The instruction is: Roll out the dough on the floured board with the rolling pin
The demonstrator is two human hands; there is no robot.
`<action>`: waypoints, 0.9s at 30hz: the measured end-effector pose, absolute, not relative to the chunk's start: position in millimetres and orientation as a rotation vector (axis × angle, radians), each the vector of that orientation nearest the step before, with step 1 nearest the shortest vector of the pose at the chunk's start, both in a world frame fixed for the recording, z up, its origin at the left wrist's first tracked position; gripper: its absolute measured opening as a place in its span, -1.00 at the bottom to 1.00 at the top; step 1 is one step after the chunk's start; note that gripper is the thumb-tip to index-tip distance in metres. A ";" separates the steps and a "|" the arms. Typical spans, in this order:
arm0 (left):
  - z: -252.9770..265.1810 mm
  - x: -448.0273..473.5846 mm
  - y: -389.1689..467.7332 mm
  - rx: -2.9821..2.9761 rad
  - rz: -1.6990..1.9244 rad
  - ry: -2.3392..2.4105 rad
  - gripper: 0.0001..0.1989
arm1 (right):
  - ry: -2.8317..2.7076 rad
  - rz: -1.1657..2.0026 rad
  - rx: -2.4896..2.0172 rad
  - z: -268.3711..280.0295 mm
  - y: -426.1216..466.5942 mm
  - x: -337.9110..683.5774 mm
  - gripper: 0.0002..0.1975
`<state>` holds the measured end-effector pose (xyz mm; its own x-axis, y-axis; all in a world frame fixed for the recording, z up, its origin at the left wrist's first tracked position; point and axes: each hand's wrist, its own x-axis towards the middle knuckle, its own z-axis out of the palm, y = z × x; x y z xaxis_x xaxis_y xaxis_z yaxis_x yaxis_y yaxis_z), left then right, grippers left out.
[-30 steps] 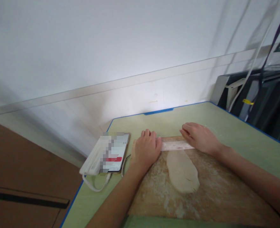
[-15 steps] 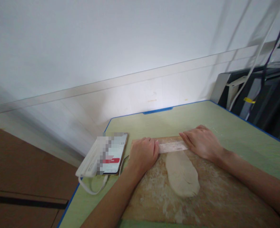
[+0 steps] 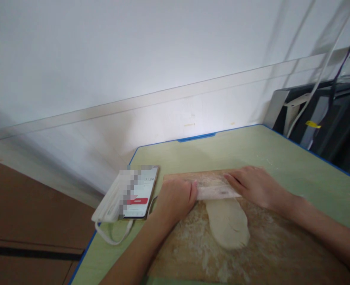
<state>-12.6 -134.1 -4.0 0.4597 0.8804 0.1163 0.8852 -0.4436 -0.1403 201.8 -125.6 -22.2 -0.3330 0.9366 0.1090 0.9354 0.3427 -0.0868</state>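
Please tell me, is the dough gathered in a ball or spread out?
Spread out: the dough lies as a flat, elongated oval on the floury board, its far end reaching the pin.

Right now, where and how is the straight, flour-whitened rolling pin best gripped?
Likely by both ends, from above on the near side: the rolling pin lies crosswise, its visible middle at the far end of the flat, pale oval dough, while the curled left hand and right hand cover its ends.
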 end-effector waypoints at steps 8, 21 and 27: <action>-8.0 -8.8 -127.4 -2.451 -0.156 -1.583 -0.63 | -2.390 -0.093 -1.550 -23.4 -118.4 200.7 -0.72; -11.5 -8.7 -121.3 -2.419 -0.229 -1.560 -0.71 | -2.318 0.023 -1.627 -21.1 -113.9 198.5 -0.71; -10.8 -8.6 -122.4 -2.423 -0.219 -1.556 -0.69 | -2.282 0.026 -1.647 -23.2 -109.5 202.2 -0.70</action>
<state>-8.6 -122.4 -10.8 0.4173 0.8706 0.2605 0.9087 -0.3966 -0.1303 202.2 -109.5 -23.2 -0.2804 0.9268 0.2500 0.9207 0.3333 -0.2030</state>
